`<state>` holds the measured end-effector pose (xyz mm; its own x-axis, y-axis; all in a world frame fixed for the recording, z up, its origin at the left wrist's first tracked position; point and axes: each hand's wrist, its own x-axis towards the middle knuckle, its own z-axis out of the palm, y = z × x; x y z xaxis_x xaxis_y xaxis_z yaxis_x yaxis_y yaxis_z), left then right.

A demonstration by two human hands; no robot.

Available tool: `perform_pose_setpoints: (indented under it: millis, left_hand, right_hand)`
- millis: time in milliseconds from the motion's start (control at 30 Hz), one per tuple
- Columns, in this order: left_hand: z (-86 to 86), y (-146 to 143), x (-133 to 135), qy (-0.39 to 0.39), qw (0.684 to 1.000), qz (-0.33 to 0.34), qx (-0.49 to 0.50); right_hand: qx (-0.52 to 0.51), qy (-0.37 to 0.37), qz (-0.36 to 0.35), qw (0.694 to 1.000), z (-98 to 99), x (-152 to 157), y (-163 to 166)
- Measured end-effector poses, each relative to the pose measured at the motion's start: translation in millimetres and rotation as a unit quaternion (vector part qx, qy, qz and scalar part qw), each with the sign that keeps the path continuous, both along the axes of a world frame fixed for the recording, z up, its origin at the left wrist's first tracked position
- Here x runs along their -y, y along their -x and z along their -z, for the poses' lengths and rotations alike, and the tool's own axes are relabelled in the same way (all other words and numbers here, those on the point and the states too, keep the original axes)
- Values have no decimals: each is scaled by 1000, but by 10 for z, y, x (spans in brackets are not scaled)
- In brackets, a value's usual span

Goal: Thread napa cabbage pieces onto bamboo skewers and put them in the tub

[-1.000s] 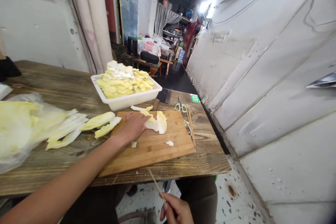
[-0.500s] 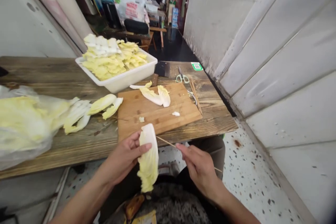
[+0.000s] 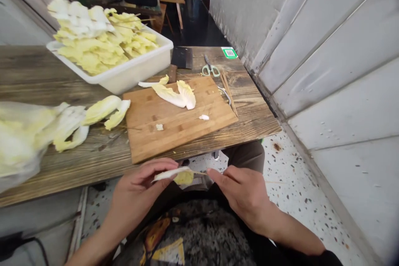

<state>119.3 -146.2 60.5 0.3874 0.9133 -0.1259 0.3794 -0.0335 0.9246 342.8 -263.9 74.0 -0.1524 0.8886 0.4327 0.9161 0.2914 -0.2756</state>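
Note:
Over my lap, my left hand (image 3: 141, 189) pinches a cabbage leaf (image 3: 183, 176) between thumb and fingers. The leaf now lies nearly edge-on, its white rib towards the top. My right hand (image 3: 240, 191) grips a thin wooden skewer (image 3: 199, 173), whose tip end meets the leaf's right side; whether it has pierced the leaf cannot be made out. The skewer's tail sticks out right of the hand. Just beyond, a wooden cutting board (image 3: 146, 145) carries cabbage leaves (image 3: 187, 93) and small white scraps (image 3: 204, 117).
A white tub (image 3: 140, 64) heaped with skewered cabbage leaves (image 3: 93, 41) stands at the back left. Scissors (image 3: 210, 68), loose skewers (image 3: 228, 91) and a cleaver (image 3: 182, 57) lie behind the board. Left are a plastic bag of cabbage (image 3: 21, 133) and loose leaves (image 3: 102, 110).
The leaf has turned from hanging upright to nearly flat and edge-on. My left hand has rolled with it, while the right keeps its hold on the skewer. The view has tilted down.

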Motion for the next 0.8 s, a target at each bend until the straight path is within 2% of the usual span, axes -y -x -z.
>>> perform_pose_setpoints:
  millis: [100, 233, 567, 800]
  left_hand:
    - [19, 14, 44, -83, 996, -9, -20]
    - [62, 18, 100, -87, 995, -1, -54]
    - [89, 37, 111, -105, 993, 12, -44]
    - [58, 69, 131, -144, 988, 47, -34]
  right_hand:
    - [12, 3, -13, 1000, -18, 36, -1]
    - [12, 8, -21, 1000, -27, 78, -7]
    - [17, 22, -19, 999, -35, 132, -21]
    - [27, 21, -22, 999, -87, 109, -6]
